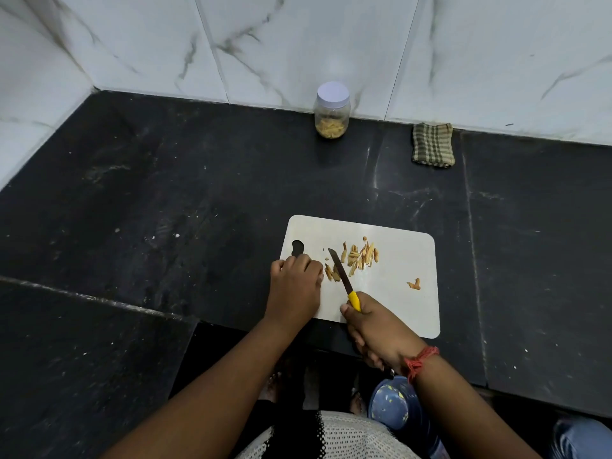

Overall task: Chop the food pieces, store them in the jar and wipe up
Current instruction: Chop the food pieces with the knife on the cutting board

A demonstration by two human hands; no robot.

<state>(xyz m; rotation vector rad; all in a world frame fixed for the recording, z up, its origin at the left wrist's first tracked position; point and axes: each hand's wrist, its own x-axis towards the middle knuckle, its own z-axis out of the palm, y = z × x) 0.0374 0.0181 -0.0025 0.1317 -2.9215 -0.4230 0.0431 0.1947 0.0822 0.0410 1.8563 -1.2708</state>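
While pinned under curled fingers, food: thin tan-yellow stick-shaped food pieces (359, 256), dry-looking, cut into short slivers, lying in a loose fan at the middle of the board; a few more (332, 273) just beside the blade near the left fingers; one bent scrap (414, 284) apart toward the board's right side.
Board: white rounded-corner plastic chopping board (397, 256), lower centre of the frame, with a dark handle hole near its left edge, flat on the black speckled stone counter (165, 210).
Knife: small dark-bladed knife with a yellow plastic handle (341, 274), tip pointing to the upper left, edge down among the slivers.
Right hand (374, 326): clenched round the yellow handle, thumb along its side, red thread band at the wrist.
Left hand (294, 286): knuckles up on the board's left part, fingers curled down, tips at the nearest slivers; whether pinching or only pressing, cannot tell.
Jar: clear round plastic jar with a pale lilac screw lid (332, 111), upper centre, standing against the white marble-veined wall tiles (298, 44), lid on, bottom third filled with similar tan pieces.
Cloth: folded green-and-beige checked cloth (433, 144), upper right of the jar, touching the wall's foot.
Writing: none legible on jar, knife or board.
Lower edge: blue patterned round container (394, 405) below the right wrist, white mesh garment (347, 438).
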